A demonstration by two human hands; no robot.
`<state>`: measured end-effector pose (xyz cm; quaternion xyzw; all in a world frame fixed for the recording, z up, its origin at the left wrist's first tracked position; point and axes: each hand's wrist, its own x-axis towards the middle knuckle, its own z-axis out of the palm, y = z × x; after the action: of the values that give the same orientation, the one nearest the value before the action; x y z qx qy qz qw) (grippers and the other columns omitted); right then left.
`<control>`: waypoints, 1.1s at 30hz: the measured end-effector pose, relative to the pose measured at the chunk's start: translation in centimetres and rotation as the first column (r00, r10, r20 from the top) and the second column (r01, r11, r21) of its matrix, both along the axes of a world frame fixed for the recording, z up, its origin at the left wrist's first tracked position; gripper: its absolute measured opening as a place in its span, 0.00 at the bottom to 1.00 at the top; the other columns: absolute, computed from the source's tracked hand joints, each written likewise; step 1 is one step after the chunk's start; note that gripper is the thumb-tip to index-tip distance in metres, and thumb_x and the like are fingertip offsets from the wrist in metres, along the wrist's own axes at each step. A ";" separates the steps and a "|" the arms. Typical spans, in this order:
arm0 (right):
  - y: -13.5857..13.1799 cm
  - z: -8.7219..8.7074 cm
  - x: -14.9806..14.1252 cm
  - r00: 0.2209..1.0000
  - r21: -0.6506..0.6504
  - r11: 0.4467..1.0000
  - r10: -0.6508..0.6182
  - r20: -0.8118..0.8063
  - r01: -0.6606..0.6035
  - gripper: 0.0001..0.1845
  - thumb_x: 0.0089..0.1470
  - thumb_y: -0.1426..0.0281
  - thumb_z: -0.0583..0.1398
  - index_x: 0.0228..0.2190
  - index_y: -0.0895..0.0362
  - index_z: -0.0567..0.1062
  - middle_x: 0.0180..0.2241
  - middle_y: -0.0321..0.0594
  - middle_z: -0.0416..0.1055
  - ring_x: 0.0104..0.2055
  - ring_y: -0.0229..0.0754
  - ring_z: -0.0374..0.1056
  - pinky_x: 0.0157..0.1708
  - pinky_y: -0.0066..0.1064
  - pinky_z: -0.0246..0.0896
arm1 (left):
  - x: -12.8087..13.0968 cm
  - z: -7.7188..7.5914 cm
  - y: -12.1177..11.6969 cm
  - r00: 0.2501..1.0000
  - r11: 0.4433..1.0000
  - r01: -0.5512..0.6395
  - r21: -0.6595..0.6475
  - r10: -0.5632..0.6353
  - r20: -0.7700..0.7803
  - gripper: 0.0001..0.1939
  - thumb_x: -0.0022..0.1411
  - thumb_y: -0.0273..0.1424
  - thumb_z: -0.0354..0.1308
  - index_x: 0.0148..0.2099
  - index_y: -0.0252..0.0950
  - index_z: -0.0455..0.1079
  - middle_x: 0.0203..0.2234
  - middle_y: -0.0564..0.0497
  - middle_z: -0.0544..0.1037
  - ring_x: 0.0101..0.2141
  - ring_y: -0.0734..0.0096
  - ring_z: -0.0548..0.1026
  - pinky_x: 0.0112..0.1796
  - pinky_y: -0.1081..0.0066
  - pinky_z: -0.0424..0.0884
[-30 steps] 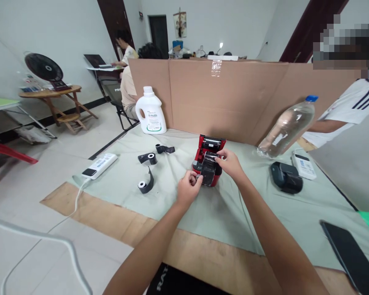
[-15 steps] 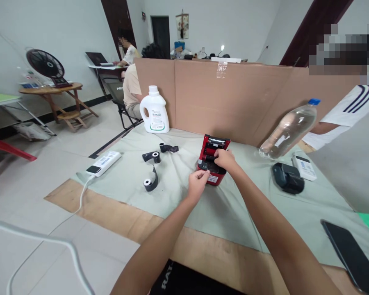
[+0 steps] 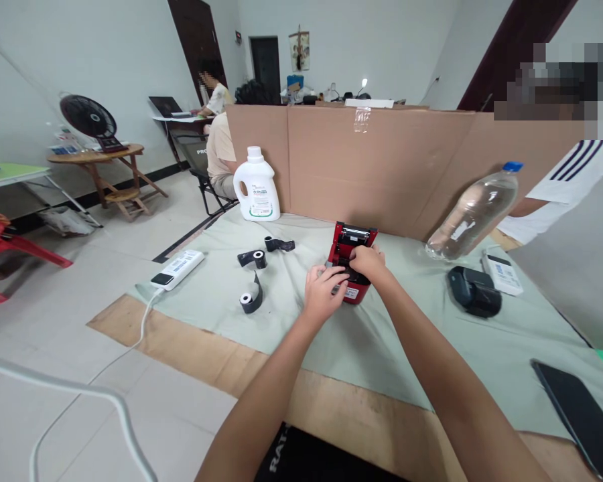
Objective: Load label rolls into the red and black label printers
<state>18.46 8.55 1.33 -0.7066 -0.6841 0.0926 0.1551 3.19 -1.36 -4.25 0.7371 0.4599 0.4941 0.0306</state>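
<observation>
A small red and black printer (image 3: 350,294) stands on the cloth with its lid raised, which looks like a receipt or label model. Across its left front edge lies my left hand (image 3: 324,292), fingers stretched out and apart, touching the body. My right hand (image 3: 368,263) reaches into the compartment from the right with fingers curled inward; whatever they pinch is hidden. To the left lie black rolls: one partly unwound roll (image 3: 251,298), a middle roll (image 3: 254,258) and a farther roll (image 3: 279,244), their loose ends trailing on the cloth.
A cardboard screen (image 3: 372,161) closes off the back, with a white detergent bottle (image 3: 257,187) and a clear plastic bottle (image 3: 475,211) before it. A power strip (image 3: 177,270) sits left. Right are a black device (image 3: 475,291), a white box (image 3: 503,273) and a phone (image 3: 575,415). A person is beyond.
My left hand has opened from a pinch at the printer's front, its fingers now spread over the left edge. My right hand stays inside the compartment. The view has shifted slightly.
</observation>
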 end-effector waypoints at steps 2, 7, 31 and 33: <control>-0.5 -0.2 1.1 0.991 0.096 0.995 -0.025 -0.133 0.038 0.05 0.47 0.70 0.63 0.28 0.53 0.81 0.34 0.47 0.78 0.50 0.57 0.68 0.50 0.47 0.60 | 0.1 -0.3 0.0 1.000 1.000 -0.009 0.010 0.009 0.007 0.10 0.67 0.33 0.58 0.44 0.43 0.81 0.46 0.48 0.83 0.49 0.56 0.70 0.49 0.56 0.66; -0.4 -0.7 3.3 0.743 0.303 0.916 0.008 -0.669 0.263 0.16 0.51 0.61 0.58 0.37 0.57 0.77 0.42 0.47 0.78 0.44 0.48 0.71 0.47 0.37 0.64 | 0.1 -0.3 0.0 0.999 0.999 -0.018 0.039 0.020 -0.044 0.11 0.67 0.33 0.59 0.49 0.44 0.81 0.43 0.48 0.83 0.46 0.56 0.71 0.45 0.58 0.65; -4.2 -6.8 2.0 0.279 0.139 0.971 0.081 -0.957 0.196 0.35 0.48 0.59 0.59 0.58 0.53 0.65 0.60 0.49 0.65 0.61 0.48 0.65 0.60 0.42 0.62 | -0.5 -1.8 -0.6 0.987 0.991 0.026 0.133 -0.004 -0.158 0.12 0.70 0.31 0.56 0.47 0.48 0.81 0.41 0.49 0.84 0.42 0.62 0.74 0.45 0.60 0.65; -4.3 -6.8 1.8 0.281 0.163 0.968 0.106 -0.954 0.189 0.35 0.48 0.59 0.59 0.57 0.55 0.66 0.61 0.49 0.66 0.62 0.47 0.64 0.61 0.41 0.61 | -0.6 -1.5 -0.4 0.993 0.995 -0.013 0.097 0.024 -0.119 0.11 0.70 0.34 0.57 0.49 0.47 0.80 0.48 0.47 0.82 0.45 0.60 0.74 0.48 0.59 0.65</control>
<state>20.27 4.22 -5.47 -0.5021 -0.4409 0.4083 0.6219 2.63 -1.73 -5.77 0.7618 0.4436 0.4706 -0.0370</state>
